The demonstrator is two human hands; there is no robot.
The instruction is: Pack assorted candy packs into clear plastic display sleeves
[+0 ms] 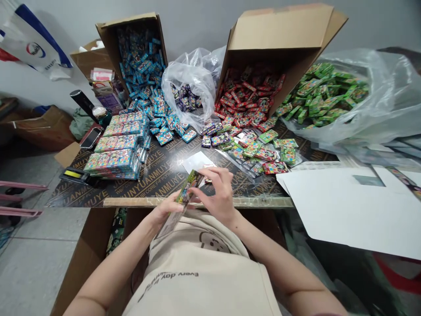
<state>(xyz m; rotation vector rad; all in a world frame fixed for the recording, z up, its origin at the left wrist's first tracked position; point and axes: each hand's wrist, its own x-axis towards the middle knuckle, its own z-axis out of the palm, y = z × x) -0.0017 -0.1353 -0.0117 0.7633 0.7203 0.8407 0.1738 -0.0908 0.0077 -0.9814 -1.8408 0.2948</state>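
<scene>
The held pack (183, 197) seems partly green, the black tabletop (164, 167) gold-lettered.

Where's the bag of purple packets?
Head view, back centre: the clear bag is between the left box of blue packets and the right box of red packets.

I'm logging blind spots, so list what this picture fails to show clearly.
Head view: held package, print too small, partly covered by left fingers.
Head view: small white sheet, near part hidden by right fingers and package.
Head view: printed strip, cut off by the right edge.
</scene>
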